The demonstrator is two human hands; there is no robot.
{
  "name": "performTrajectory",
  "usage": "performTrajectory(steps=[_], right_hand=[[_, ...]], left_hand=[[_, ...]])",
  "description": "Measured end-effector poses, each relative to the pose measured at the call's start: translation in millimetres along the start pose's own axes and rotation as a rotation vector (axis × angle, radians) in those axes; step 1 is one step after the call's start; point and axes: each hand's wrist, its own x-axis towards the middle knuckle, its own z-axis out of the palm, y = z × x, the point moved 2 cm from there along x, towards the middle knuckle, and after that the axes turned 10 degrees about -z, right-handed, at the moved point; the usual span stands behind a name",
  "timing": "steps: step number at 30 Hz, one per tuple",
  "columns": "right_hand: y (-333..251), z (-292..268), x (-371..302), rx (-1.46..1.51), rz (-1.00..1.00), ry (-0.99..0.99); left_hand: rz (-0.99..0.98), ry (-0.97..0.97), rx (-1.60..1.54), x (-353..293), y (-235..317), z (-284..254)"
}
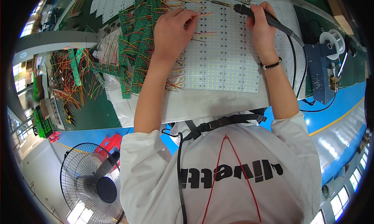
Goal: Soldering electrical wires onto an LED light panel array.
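Observation:
My left hand (pixel 173 29) rests on a white LED panel board (pixel 222 56) and pinches a thin red wire (pixel 202 14) between its fingertips. My right hand (pixel 261 27) grips a black soldering iron (pixel 257 14), its metal tip pointing left toward the wire near the panel's far edge. A black cable runs from the iron past my right wrist, which wears a dark bead bracelet. Green circuit boards with red and yellow wires (pixel 136 41) lie stacked just left of my left hand.
A blue solder-feeder box with a white spool (pixel 325 64) stands at the right. More green boards and loose wires (pixel 74 74) cover the green bench at the left. A standing fan (pixel 95 183) and a red stool (pixel 113 140) are on the floor below left.

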Motion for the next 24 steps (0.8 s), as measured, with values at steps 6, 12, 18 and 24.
performTrajectory(steps=[6, 12, 18, 24], right_hand=[[-3, 3, -2, -0.038, -0.004, 0.006], [-4, 2, -2, -0.083, -0.041, -0.001], [-10, 7, -7, -0.057, -0.024, 0.019], [-8, 3, -4, -0.016, 0.015, -0.027]], left_hand=[[-0.048, 0.046, -0.057, -2, -4, 2], [-0.137, 0.057, -0.107, -1, -6, 7], [-0.085, 0.097, -0.037, -3, -11, 11], [-0.092, 0.125, -0.033, -5, -9, 16]])
